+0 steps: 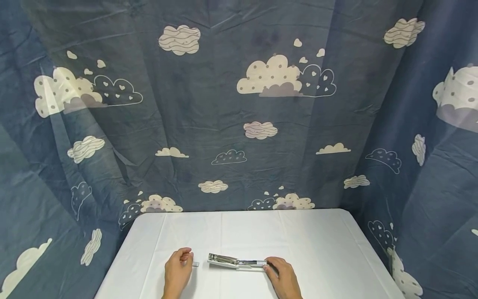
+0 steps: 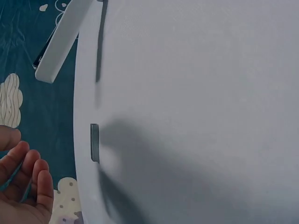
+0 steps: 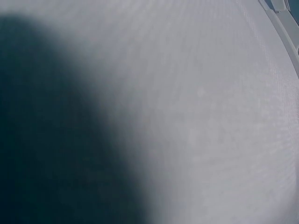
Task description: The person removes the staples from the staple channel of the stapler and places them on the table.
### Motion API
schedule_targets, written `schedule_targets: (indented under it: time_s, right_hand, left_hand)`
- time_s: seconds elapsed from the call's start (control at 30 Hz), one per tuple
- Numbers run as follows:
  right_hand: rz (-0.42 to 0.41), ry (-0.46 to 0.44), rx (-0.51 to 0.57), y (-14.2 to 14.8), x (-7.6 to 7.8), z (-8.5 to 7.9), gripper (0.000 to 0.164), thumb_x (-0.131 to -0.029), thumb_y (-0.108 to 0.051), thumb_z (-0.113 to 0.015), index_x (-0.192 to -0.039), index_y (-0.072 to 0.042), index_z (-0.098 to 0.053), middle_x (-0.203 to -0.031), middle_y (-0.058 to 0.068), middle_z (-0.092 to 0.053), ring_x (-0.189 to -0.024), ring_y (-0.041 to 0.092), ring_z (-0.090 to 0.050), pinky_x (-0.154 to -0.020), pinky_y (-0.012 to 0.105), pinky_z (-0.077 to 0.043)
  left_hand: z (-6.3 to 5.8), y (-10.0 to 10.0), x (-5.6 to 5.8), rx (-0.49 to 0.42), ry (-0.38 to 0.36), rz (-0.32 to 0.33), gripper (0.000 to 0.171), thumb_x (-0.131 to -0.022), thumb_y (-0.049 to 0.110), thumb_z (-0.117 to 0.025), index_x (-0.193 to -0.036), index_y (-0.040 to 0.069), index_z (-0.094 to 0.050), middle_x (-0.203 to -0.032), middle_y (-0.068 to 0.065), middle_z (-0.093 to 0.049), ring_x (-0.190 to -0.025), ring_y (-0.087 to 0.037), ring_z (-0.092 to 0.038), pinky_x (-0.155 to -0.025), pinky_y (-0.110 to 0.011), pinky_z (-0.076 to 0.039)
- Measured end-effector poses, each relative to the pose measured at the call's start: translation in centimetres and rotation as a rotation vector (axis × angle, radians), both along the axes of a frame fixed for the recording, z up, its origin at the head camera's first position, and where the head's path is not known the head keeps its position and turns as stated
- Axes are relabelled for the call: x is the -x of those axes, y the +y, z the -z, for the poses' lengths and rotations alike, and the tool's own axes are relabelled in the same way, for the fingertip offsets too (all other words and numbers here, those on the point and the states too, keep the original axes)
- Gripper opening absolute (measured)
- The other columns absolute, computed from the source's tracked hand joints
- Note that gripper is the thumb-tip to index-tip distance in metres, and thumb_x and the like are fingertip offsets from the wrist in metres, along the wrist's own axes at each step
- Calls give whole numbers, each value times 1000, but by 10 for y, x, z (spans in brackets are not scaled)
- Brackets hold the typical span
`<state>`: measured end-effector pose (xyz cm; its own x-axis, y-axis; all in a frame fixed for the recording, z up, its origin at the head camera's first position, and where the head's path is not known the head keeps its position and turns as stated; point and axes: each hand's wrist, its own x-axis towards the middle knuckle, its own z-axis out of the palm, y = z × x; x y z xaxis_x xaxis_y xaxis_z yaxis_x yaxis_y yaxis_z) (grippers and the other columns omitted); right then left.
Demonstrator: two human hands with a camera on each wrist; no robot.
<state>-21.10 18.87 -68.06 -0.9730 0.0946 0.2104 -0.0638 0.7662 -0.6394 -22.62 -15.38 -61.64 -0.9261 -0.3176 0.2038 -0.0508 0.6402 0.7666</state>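
Head view, left to right. Cloud-print curtain (image 1: 22, 207) at left edge, also across the back. Left hand (image 1: 176, 272), bottom, left of centre: fingers loosely bent, nothing in them. Small grey strip (image 2: 95, 143) on the white table (image 1: 328, 249), just right of that hand. Stapler (image 1: 239, 263), bottom centre, opened out. Right hand (image 1: 283, 275), bottom, right of centre: thumb and fingers grip stapler's right end.

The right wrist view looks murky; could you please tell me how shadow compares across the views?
Right wrist: a dark, soft-edged area, likely shadow, covers the left side; left wrist: diffuse shadow spreads beside the small grey bar; head: brighter, with the stapler fairly clear.
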Motion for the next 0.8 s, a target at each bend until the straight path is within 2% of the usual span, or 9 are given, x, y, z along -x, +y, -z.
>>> schedule_targets:
  time_s: [0.2,0.43,0.57,0.8]
  right_hand:
    - [0,-23,1,1,1,1,18,-89,-45,-65,-103,-35,-67,-113,-12,-68,-113,17,-62,-103,48,-45]
    - [-2,0,12,3,1,3,18,-88,-43,-67,-104,-34,-68,-113,-11,-69,-112,17,-63,-101,47,-46]
    - [2,9,24,2,0,2,17,-88,-41,-68,-103,-33,-68,-112,-11,-69,-112,17,-63,-102,47,-46]
    - [3,14,19,1,-1,0,17,-87,-40,-69,-103,-34,-68,-111,-12,-69,-110,17,-63,-100,47,-47]
  left_hand:
    - [-2,11,2,13,24,81,19,-89,21,-70,-107,16,-69,-99,2,-66,-93,-15,-62,-83,-37,-54]
    - [-6,29,4,50,121,153,16,-85,25,-76,-100,24,-71,-99,8,-67,-97,-14,-62,-87,-41,-51]
    - [-8,41,4,42,134,190,14,-84,27,-76,-98,25,-72,-101,11,-67,-101,-14,-60,-92,-44,-49]
    - [-9,61,8,86,149,236,10,-85,29,-75,-94,29,-71,-101,14,-67,-101,-13,-60,-91,-45,-48]
